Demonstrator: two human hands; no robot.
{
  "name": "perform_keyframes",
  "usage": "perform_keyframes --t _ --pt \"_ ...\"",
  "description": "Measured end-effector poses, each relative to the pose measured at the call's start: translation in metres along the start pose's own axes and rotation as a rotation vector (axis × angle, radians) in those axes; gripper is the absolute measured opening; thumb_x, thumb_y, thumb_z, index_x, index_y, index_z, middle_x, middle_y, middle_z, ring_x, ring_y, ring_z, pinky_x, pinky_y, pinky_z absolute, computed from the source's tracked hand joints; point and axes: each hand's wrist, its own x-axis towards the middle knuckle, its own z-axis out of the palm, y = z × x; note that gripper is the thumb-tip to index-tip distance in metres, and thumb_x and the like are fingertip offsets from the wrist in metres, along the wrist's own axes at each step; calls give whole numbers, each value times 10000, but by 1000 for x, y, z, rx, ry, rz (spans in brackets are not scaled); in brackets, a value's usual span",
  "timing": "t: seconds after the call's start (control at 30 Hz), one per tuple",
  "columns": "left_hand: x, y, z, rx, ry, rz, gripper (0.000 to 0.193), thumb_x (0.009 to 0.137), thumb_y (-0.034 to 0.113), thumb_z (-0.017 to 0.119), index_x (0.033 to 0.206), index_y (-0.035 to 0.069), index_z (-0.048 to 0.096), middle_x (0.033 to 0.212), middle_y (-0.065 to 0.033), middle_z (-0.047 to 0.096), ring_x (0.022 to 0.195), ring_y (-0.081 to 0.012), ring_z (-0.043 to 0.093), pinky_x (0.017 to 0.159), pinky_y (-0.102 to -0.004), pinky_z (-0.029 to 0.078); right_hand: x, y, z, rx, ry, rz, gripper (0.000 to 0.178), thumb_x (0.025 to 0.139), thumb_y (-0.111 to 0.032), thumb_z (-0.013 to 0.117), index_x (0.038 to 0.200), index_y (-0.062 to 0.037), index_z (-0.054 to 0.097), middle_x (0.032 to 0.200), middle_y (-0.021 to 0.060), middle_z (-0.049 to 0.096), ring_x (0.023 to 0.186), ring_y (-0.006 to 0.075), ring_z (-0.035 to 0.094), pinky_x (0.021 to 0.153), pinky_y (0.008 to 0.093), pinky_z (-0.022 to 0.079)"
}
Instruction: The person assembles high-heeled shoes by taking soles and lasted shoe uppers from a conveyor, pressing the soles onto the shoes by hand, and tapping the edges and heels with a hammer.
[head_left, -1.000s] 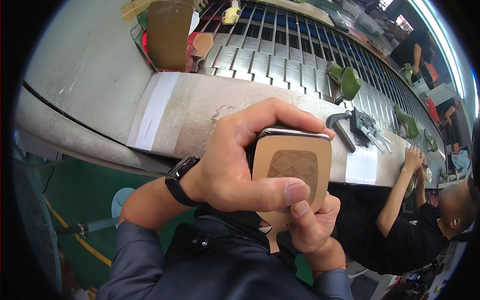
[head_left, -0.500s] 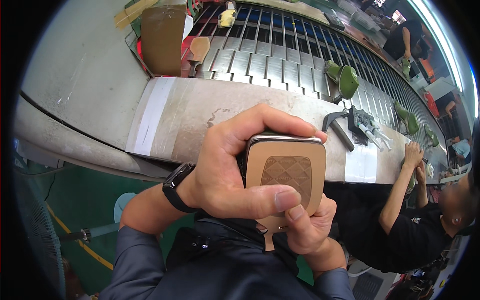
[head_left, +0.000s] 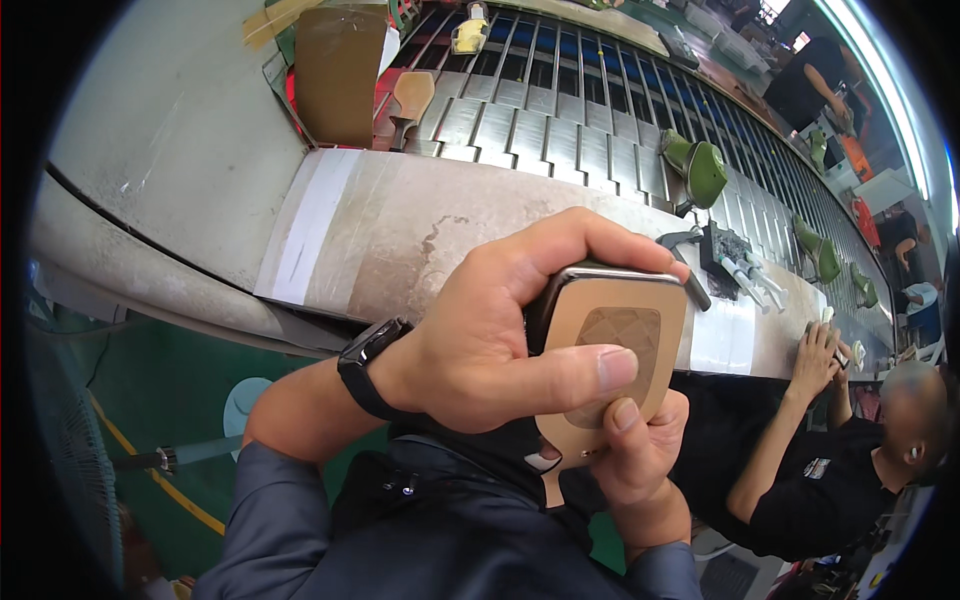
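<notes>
I hold a square-toed shoe point(head_left: 660, 335) with its tan sole turned toward me; a patterned patch fills the middle of the forepart. My left hand point(head_left: 520, 330), with a black watch at the wrist, wraps over the toe end, its thumb pressed on the sole. My right hand point(head_left: 645, 450) grips the shoe lower down, its thumb on the sole near the left thumb. The dark upper shows only at the left side, and the sole narrows to a tan strip at the bottom. Most of my right fingers are hidden behind the shoe.
Beyond the pale bench point(head_left: 400, 230) runs a metal slat conveyor point(head_left: 560, 150) with green shoe forms point(head_left: 705, 175) and a loose tan sole point(head_left: 413, 95). A hammer point(head_left: 697, 285) lies beside a black box point(head_left: 722, 245) and white-tipped tools. A co-worker point(head_left: 830, 470) works at right.
Both hands and the shoe have shifted slightly right, and the shoe has turned a little, its lower end swinging left. The co-worker's hands have moved too.
</notes>
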Motion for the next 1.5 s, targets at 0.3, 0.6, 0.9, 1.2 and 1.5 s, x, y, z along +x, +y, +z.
perform_keyframes --t 0.3,0.6,0.9,1.2,1.5 --pt "7 -10 -2 -84 -55 8 676 1058 490 496 1438 -67 465 1447 -277 570 1309 -301 605 1120 -427 472 4 -5 2 -33 22 -47 337 1065 -179 585 1079 139 693 860 196 759 682 214 740 604 315 610" --pt "53 -35 -23 -258 10 7 671 1125 500 364 1455 -73 480 1398 -222 625 1263 -252 637 1103 -390 504 46 -22 -12 -135 133 68 595 1067 -436 555 1182 146 597 864 222 730 598 206 714 464 281 589" --pt "73 -54 -24 -110 -42 90 544 1139 392 426 1457 -43 497 1304 -133 669 1207 -155 651 1055 -302 519 57 -18 -45 9 46 -12 388 1110 -247 512 1223 113 602 982 215 734 703 232 749 552 312 659" --pt "56 -50 -22 104 -60 146 609 1075 356 550 1526 -34 427 1398 -165 628 1310 -229 595 1134 -356 439 51 -22 -45 -48 66 -12 421 1119 -284 492 1225 109 598 957 209 736 697 215 742 569 305 640" --pt "-2 -6 -4 312 -3 128 715 1022 537 614 1369 -82 527 1336 -330 637 1226 -336 669 1017 -431 565 2 -15 -7 -343 -34 -144 481 1124 -332 477 977 56 721 788 100 766 661 152 726 582 276 563"
